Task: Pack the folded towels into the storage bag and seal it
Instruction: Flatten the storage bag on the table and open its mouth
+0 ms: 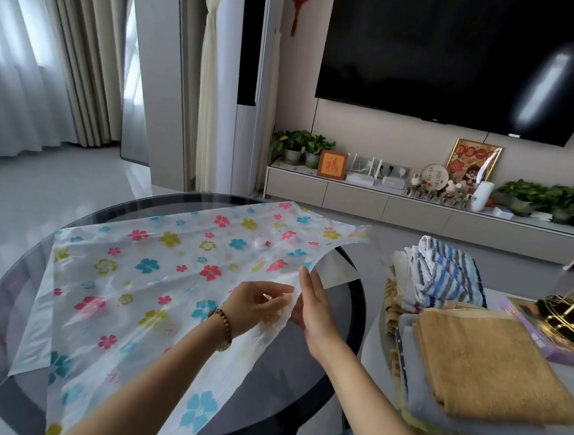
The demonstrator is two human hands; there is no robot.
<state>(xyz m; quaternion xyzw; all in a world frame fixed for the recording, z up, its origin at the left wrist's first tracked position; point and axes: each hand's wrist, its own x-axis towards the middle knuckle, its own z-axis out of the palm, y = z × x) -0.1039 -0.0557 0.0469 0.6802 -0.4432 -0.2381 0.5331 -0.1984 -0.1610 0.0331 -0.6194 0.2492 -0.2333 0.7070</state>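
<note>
The near end of the storage bag (157, 275) runs out of sight under the person's forearms and past the bottom edge, so its full length cannot be seen. The bag is a translucent sheet printed with pink, blue and yellow flowers, spread over a round dark glass desk (9, 284); a small round valve (260, 243) shows through the plastic towards the far end. The bag's right edge is lifted off the glass and looks blurred at its far corner.

The left hand (254, 309), with a bead bracelet (222, 327) on the wrist, pinches that raised edge between curled fingers and thumb. The right hand (316, 312) is flat and open, fingers straight, pressed along the same edge just beside the left hand; whether it has slipped inside the mouth of the bag or only lies against the plastic is hard to tell.

To the right, on a separate pale surface, the folded towels wait outside the bag: a mustard towel (487, 363) tops a stack whose lower layers, grey and yellowish, are only visible as edges. Behind it sits a blue striped towel (446, 267). A purple box (544, 337) and a gold-framed object are cut off at the right border.
</note>
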